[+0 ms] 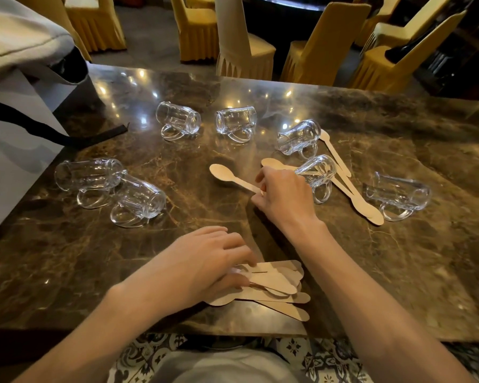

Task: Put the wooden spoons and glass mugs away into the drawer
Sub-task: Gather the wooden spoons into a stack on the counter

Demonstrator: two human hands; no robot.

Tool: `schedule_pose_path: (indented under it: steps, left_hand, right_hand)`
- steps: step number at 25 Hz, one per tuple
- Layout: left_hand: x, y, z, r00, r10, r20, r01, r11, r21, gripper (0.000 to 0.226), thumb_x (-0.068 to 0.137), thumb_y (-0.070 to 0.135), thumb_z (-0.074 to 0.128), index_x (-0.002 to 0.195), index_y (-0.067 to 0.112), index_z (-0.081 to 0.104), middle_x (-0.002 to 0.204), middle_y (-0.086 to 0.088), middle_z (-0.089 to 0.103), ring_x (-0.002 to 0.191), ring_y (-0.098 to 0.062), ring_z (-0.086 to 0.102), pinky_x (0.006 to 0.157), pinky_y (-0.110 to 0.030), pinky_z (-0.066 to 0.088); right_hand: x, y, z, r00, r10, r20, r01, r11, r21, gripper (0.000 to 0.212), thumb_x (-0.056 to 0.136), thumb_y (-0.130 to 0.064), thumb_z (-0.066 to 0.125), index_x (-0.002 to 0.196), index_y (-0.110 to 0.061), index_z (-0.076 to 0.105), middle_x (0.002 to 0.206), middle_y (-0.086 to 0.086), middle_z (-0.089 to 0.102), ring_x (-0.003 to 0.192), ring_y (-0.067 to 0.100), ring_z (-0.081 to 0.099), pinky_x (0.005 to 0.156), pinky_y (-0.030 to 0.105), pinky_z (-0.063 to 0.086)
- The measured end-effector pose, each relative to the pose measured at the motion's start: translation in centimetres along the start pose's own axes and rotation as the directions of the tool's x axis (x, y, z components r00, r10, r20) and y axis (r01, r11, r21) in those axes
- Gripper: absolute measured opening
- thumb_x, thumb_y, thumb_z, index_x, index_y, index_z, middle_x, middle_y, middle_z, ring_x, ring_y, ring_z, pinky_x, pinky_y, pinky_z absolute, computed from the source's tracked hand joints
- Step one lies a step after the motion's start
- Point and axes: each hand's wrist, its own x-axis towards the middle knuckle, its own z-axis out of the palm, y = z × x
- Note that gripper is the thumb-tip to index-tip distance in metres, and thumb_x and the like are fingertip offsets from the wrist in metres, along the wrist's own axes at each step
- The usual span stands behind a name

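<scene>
Several clear glass mugs lie on their sides on the brown marble table [122, 258]: one [179, 123] at the back left, one [235, 121] at the back middle, a touching pair [89, 175] on the left, others on the right. My right hand [284, 196] pinches the handle of a wooden spoon [221, 174] whose bowl points left. More wooden spoons [351, 189] lie under and beside a mug [320, 172] right of that hand. My left hand [205, 264] presses on a bundle of wooden spoons [277, 286] near the front edge. No drawer is in view.
A white bag [14, 150] with a black strap stands at the table's left edge. Chairs in yellow and beige covers [241, 48] line the far side. Patterned floor tiles show below the front edge.
</scene>
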Motion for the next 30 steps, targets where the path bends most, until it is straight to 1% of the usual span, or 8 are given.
schedule_pose_path:
  steps: [3, 6, 10, 14, 19, 21, 24, 30]
  left_hand:
    - [-0.9, -0.9, -2.1, 0.997, -0.037, -0.072, 0.033, 0.998, -0.056, 0.038, 0.088, 0.053, 0.042, 0.117, 0.034, 0.06, 0.114, 0.018, 0.059, 0.107, 0.0, 0.053, 0.098, -0.017, 0.037]
    - [-1.6, -2.3, -4.6, 0.975, -0.111, -0.194, 0.082, 0.985, -0.151, 0.033, 0.085, 0.049, 0.051, 0.106, 0.029, 0.067, 0.103, 0.017, 0.063, 0.095, 0.0, 0.06, 0.085, -0.026, 0.052]
    - [-0.7, -4.7, -6.8, 0.931, -0.171, -0.322, 0.122, 0.978, -0.167, 0.03, 0.087, 0.051, 0.053, 0.102, 0.029, 0.066, 0.098, 0.017, 0.063, 0.088, 0.002, 0.062, 0.07, -0.023, 0.054]
    - [3.5, -6.5, -6.7, 0.949, -0.184, -0.255, 0.17, 0.982, -0.077, 0.026, 0.085, 0.045, 0.054, 0.105, 0.032, 0.064, 0.1, 0.014, 0.062, 0.084, 0.004, 0.055, 0.07, -0.022, 0.045]
    - [9.7, -7.9, -5.1, 0.963, -0.181, -0.201, 0.197, 0.978, 0.061, 0.023, 0.089, 0.039, 0.057, 0.109, 0.03, 0.063, 0.111, 0.009, 0.06, 0.096, -0.014, 0.059, 0.078, -0.037, 0.05]
    - [11.7, -8.1, -4.3, 0.969, -0.175, -0.177, 0.192, 0.978, 0.082, 0.028, 0.089, 0.042, 0.056, 0.114, 0.03, 0.06, 0.117, 0.007, 0.058, 0.1, -0.016, 0.06, 0.076, -0.035, 0.049]
    - [14.3, -8.3, -3.3, 0.972, -0.178, -0.152, 0.199, 0.97, 0.136, 0.035, 0.09, 0.043, 0.056, 0.122, 0.031, 0.056, 0.123, 0.005, 0.056, 0.107, -0.018, 0.058, 0.072, -0.031, 0.041]
    - [18.0, -8.1, -2.1, 0.991, -0.125, -0.055, 0.134, 0.972, 0.192, 0.044, 0.09, 0.045, 0.055, 0.131, 0.029, 0.051, 0.132, 0.003, 0.053, 0.119, -0.019, 0.051, 0.08, -0.036, 0.046]
  right_hand:
    - [-1.3, 0.3, -1.3, 0.999, -0.03, -0.015, 0.031, 0.998, 0.057, 0.023, 0.083, -0.025, 0.067, 0.104, -0.016, 0.065, 0.09, 0.002, 0.07, 0.085, 0.022, 0.065, 0.074, 0.036, 0.055]
    - [-4.3, 0.3, -2.9, 0.994, -0.111, -0.013, 0.111, 0.986, 0.121, 0.021, 0.082, -0.027, 0.069, 0.102, -0.021, 0.067, 0.086, -0.005, 0.07, 0.077, 0.012, 0.065, 0.073, 0.032, 0.057]
    - [-9.2, -0.6, -4.2, 0.979, -0.202, 0.019, 0.198, 0.971, 0.137, 0.019, 0.078, -0.026, 0.071, 0.096, -0.026, 0.067, 0.077, -0.011, 0.068, 0.066, 0.003, 0.058, 0.062, 0.026, 0.057]
    - [-11.5, -1.3, -4.3, 0.972, -0.227, 0.067, 0.22, 0.97, 0.101, 0.018, 0.078, -0.028, 0.067, 0.096, -0.03, 0.066, 0.077, -0.013, 0.069, 0.07, 0.008, 0.061, 0.058, 0.032, 0.056]
    - [-12.9, -1.2, -4.0, 0.966, -0.233, 0.115, 0.226, 0.971, 0.073, 0.018, 0.074, -0.028, 0.069, 0.091, -0.032, 0.066, 0.074, -0.014, 0.068, 0.068, 0.01, 0.061, 0.054, 0.026, 0.052]
    - [-13.1, -1.1, -4.0, 0.968, -0.217, 0.124, 0.211, 0.976, 0.059, 0.017, 0.071, -0.027, 0.071, 0.088, -0.032, 0.066, 0.071, -0.014, 0.067, 0.066, 0.01, 0.061, 0.052, 0.023, 0.049]
    - [-13.3, -0.7, -3.8, 0.97, -0.208, 0.128, 0.202, 0.978, 0.056, 0.015, 0.076, -0.027, 0.066, 0.09, -0.031, 0.066, 0.076, -0.013, 0.068, 0.069, 0.011, 0.061, 0.056, 0.025, 0.051]
    - [-13.5, -0.2, -4.0, 0.967, -0.221, 0.13, 0.21, 0.973, 0.096, 0.018, 0.082, -0.028, 0.059, 0.099, -0.031, 0.065, 0.091, -0.013, 0.068, 0.081, 0.01, 0.062, 0.066, 0.026, 0.051]
